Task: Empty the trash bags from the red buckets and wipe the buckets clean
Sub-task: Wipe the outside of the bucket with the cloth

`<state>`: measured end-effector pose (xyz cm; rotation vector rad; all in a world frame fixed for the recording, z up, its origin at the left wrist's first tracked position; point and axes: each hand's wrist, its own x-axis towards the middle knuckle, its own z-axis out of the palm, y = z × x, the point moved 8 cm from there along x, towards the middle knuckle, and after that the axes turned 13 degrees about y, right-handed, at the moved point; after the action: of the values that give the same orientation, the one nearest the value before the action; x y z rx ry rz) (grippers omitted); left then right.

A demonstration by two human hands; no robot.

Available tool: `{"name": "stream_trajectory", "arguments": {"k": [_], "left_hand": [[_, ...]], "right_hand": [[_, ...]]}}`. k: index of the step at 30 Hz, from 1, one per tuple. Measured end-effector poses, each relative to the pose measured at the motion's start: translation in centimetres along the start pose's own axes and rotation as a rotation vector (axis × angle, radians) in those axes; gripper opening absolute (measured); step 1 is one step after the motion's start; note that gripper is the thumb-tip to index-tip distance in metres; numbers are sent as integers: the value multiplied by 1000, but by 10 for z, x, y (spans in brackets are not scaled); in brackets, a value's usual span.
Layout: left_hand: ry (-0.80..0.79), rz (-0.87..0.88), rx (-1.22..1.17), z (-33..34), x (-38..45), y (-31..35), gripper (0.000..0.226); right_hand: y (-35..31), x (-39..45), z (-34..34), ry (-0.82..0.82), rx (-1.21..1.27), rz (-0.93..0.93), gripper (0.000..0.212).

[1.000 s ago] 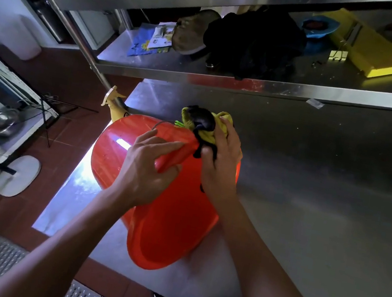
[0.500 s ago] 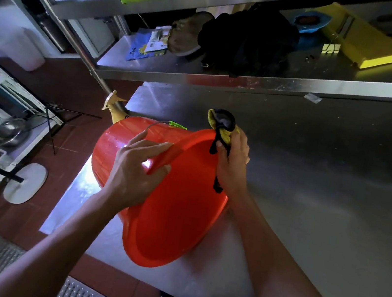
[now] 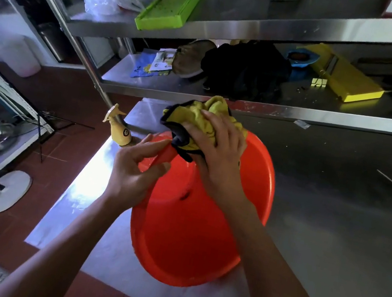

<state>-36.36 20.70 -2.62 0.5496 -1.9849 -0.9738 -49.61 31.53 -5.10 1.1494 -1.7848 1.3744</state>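
Bucket (image 3: 202, 227) lies tilted on table (image 3: 333, 223), near-left part. Cloth (image 3: 201, 126) on its far rim. Spray bottle (image 3: 119, 133) just left of bucket. Two shelves (image 3: 299, 111) beyond.

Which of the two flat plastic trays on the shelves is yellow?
The yellow tray on the lower shelf, at the right, beside the blue dish. The green tray lies on the top shelf.
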Motion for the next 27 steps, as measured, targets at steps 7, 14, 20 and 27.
{"name": "stream_trajectory", "arguments": {"k": [7, 14, 20, 27], "left_hand": [[59, -46, -173, -14, 0, -13, 43], [140, -81, -209, -45, -3, -33, 44], [209, -137, -203, -77, -8, -48, 44], [290, -101, -75, -121, -18, -67, 38]], "right_hand": [[-3, 25, 8, -121, -227, -149, 39], [-4, 40, 30, -209, -220, -102, 43], [-14, 49, 57, -241, -246, -94, 49], [-27, 49, 76, -227, -275, -83, 47]]}}
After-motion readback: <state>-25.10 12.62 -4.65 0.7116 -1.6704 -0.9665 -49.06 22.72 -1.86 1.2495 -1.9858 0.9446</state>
